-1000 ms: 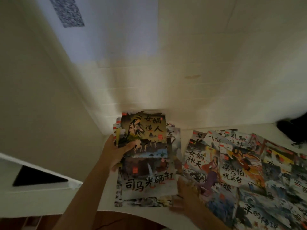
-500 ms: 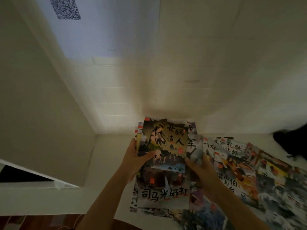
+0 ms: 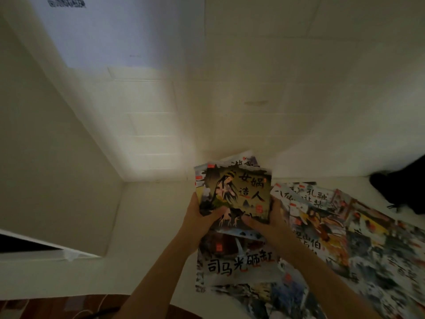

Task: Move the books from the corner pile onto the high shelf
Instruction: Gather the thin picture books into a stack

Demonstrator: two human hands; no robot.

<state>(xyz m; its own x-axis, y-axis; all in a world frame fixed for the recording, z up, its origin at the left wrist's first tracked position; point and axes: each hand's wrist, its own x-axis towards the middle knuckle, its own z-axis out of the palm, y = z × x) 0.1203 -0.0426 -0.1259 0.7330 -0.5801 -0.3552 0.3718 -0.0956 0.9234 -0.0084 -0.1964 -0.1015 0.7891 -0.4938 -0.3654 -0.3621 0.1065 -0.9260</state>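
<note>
Gripping the stack of books [image 3: 235,194] by both side edges, left hand [image 3: 202,217] and right hand [image 3: 269,222] curled round it, apparently to keep the thin covers squared for lifting.

Two bare forearms w/ no sleeves anywhere in shot. Left hand [image 3: 197,217] and right hand [image 3: 268,223] both bare too: no gloves, no rings, no watch or wristband visible. Dim light, fingernail detail too blurred to tell.

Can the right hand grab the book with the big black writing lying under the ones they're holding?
Probably not yet: the right hand is gripping the held stack, which hangs over that lying book.
</note>
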